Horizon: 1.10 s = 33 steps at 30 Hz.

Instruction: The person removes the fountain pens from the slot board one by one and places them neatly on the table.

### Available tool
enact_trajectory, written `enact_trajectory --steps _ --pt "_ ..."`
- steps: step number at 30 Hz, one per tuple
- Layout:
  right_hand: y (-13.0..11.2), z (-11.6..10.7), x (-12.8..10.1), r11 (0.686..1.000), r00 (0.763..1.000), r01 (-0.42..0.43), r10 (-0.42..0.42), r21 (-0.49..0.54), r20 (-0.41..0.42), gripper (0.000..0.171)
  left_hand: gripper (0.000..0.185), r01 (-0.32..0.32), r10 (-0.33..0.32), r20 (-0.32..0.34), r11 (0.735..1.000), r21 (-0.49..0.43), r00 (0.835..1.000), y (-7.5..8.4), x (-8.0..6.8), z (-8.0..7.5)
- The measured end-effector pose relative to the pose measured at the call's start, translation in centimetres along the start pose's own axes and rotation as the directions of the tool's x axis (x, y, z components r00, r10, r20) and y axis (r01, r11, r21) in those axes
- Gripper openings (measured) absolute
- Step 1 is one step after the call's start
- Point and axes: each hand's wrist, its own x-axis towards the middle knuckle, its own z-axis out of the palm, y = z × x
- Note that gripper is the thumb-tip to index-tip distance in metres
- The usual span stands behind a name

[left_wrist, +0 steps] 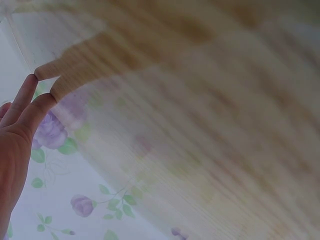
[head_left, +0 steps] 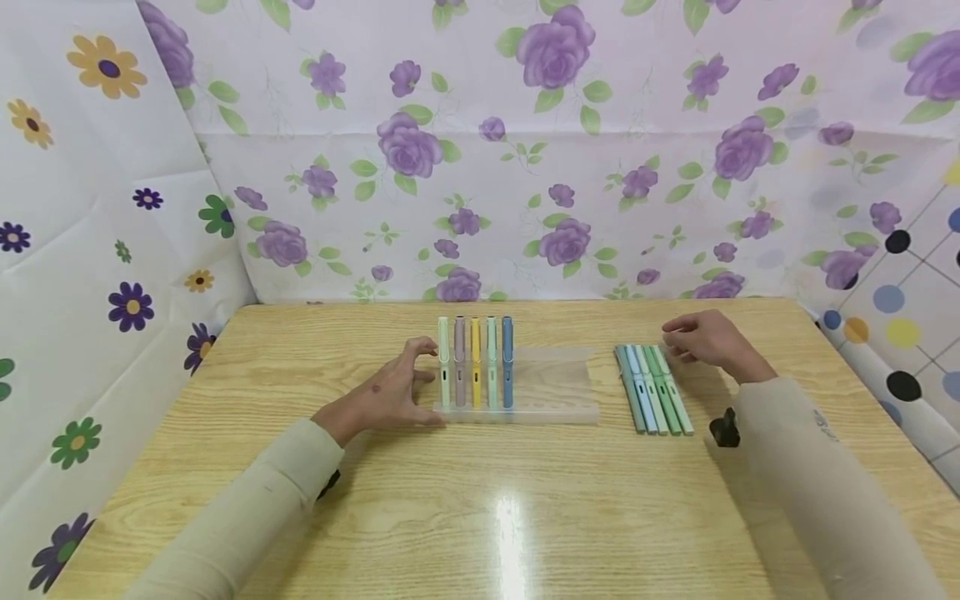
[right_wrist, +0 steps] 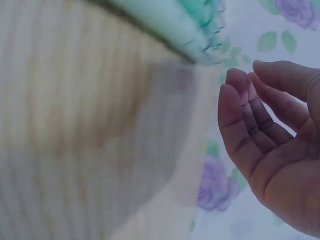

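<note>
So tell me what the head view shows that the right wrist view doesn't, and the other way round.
Only the head view shows the left hand resting at the clear tray, the five pens in the tray, and the whole wooden table. Only the right wrist view shows the palm side of the right hand, fingers loosely curved and holding nothing. Both show the right hand beside the loose green and blue pens, plus the floral backdrop.
</note>
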Motion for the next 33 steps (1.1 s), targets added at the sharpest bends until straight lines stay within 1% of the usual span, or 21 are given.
enact_trajectory --steps 6,12,19,28,33 --pt "-2.2 0.5 0.2 0.999 0.998 0.045 -0.044 0.030 -0.033 0.044 0.101 0.002 -0.002 0.001 1.000 -0.007 1.000 0.0 0.0 0.0" --pt "-5.1 1.8 0.2 0.991 0.992 0.125 -0.125 0.055 -0.010 0.044 0.100 -0.003 0.003 0.000 1.000 -0.015 1.000 0.0 0.1 0.1" --pt "-7.9 3.1 0.7 0.977 0.982 0.188 -0.190 0.103 0.015 0.039 0.101 -0.007 0.007 -0.004 1.000 -0.006 1.000 0.0 0.0 0.1" --pt "-10.4 4.5 1.2 0.966 0.971 0.232 -0.236 0.117 0.024 0.034 0.100 -0.016 0.016 0.000 1.000 -0.013 1.000 -0.1 0.1 0.0" --pt "-11.6 5.1 1.2 0.963 0.968 0.244 -0.249 0.115 0.029 0.033 0.101 -0.009 0.009 0.000 1.000 -0.011 1.000 -0.1 0.1 0.0"
